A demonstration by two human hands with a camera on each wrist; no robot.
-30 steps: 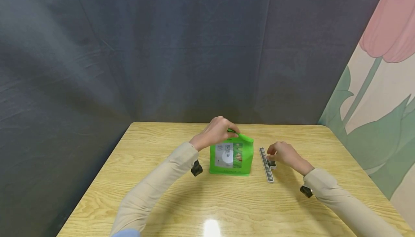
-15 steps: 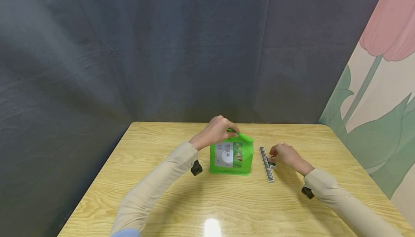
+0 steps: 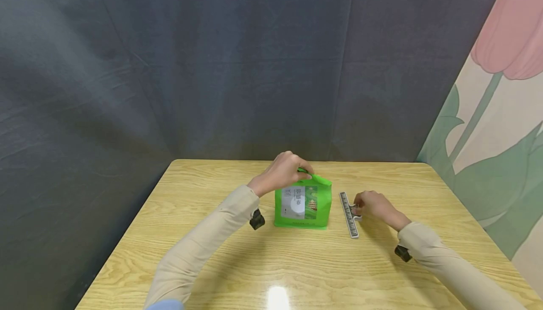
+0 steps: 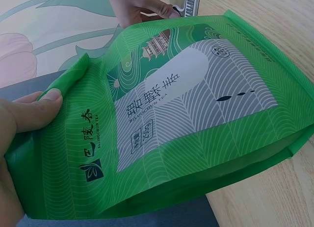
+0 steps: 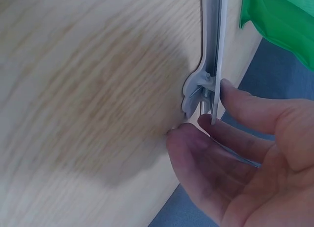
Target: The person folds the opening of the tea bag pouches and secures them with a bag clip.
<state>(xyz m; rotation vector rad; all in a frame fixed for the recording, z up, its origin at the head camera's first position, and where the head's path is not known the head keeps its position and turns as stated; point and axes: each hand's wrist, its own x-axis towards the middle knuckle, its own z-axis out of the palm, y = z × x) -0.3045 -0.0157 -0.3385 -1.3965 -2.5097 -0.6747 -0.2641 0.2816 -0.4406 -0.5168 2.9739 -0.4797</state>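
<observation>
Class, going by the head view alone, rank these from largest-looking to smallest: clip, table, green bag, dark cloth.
1. dark cloth
2. table
3. green bag
4. clip, partly hidden by the right hand

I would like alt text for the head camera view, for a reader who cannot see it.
A left hand grips the top of a green bag standing on a wooden table. To its right, the right hand touches a long clip lying beside the bag; a dark curtain hangs behind.
</observation>
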